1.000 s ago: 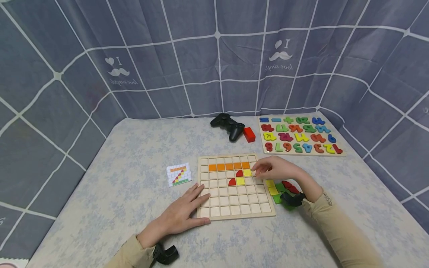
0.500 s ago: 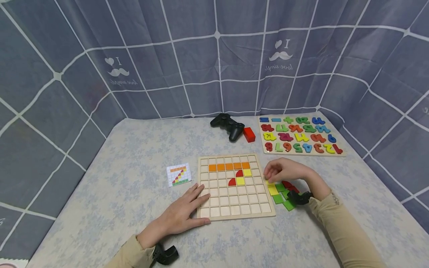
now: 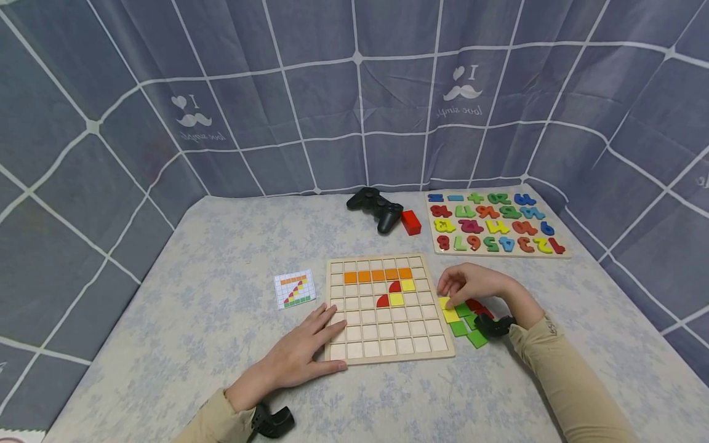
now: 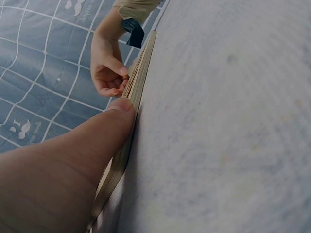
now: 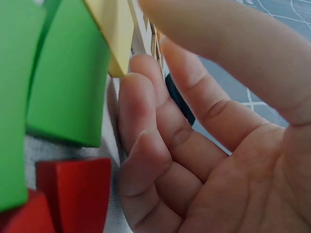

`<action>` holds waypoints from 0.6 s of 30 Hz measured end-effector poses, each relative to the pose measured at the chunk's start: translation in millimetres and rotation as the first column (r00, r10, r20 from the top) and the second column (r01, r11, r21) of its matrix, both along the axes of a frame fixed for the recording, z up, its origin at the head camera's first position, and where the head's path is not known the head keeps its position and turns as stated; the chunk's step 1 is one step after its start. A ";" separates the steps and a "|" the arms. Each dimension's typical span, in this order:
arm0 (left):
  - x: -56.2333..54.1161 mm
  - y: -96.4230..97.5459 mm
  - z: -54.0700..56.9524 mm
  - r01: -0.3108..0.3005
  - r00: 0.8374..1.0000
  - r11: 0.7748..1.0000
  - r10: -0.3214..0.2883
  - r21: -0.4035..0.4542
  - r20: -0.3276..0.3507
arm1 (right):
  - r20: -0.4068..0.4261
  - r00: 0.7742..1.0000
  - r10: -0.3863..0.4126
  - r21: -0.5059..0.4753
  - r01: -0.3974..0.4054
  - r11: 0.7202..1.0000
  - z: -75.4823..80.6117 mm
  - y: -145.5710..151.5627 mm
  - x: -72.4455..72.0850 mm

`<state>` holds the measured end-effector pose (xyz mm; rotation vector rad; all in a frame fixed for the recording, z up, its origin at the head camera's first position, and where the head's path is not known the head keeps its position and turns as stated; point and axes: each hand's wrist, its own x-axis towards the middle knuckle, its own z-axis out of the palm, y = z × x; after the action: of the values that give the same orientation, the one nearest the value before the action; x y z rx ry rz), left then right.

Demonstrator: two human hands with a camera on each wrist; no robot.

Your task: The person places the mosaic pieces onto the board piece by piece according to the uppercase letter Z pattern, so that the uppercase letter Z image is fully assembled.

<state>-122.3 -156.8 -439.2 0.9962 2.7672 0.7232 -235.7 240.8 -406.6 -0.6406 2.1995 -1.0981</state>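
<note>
A square wooden grid board [image 3: 393, 349] lies in front of me with a row of orange tiles [image 3: 378, 275], two yellow tiles [image 3: 396, 299] and two red quarter-round pieces [image 3: 383, 301] in its cells. My left hand [image 3: 301, 346] rests at the board's left edge, fingers spread over the rim, thumb along the near corner. Beside the right edge, my right hand [image 3: 473, 283] reaches over loose pieces, its thumb tip touching a yellow tile [image 3: 445, 303] and its other fingers loosely bent. The right wrist view shows a yellow tile [image 5: 116, 34] at the fingertips, near green tiles [image 5: 70, 73] and red pieces [image 5: 80, 194].
A pattern card [image 3: 295, 288] lies left of the board. Behind it are a black game controller [image 3: 378, 209] and a red block [image 3: 411, 223]. A number puzzle board [image 3: 501, 252] stands at the back right. A blue checked curtain [image 3: 310, 123] surrounds the table.
My right hand has moved right, from above the board's right edge to the loose pieces, then its thumb has come down to a yellow tile. My left hand has stayed in place.
</note>
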 end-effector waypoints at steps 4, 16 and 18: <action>-0.1 -0.1 0.0 0.001 1.000 1.000 -0.001 0.002 0.001 | -0.006 1.000 0.002 0.022 -0.002 1.000 -0.9 -0.5 0.6; 0.9 0.3 1.5 -0.004 1.000 1.000 0.004 -0.002 0.008 | -0.025 1.000 -0.009 0.088 0.011 0.996 1.9 -5.1 3.8; 0.9 0.1 1.4 -0.003 1.000 1.000 0.003 0.000 0.008 | -0.024 1.000 -0.011 0.091 0.013 0.996 2.3 -5.6 4.2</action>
<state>-121.4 -156.7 -437.9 0.9868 2.7632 0.7257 -231.5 235.2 -404.3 -0.6034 2.2619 -0.9944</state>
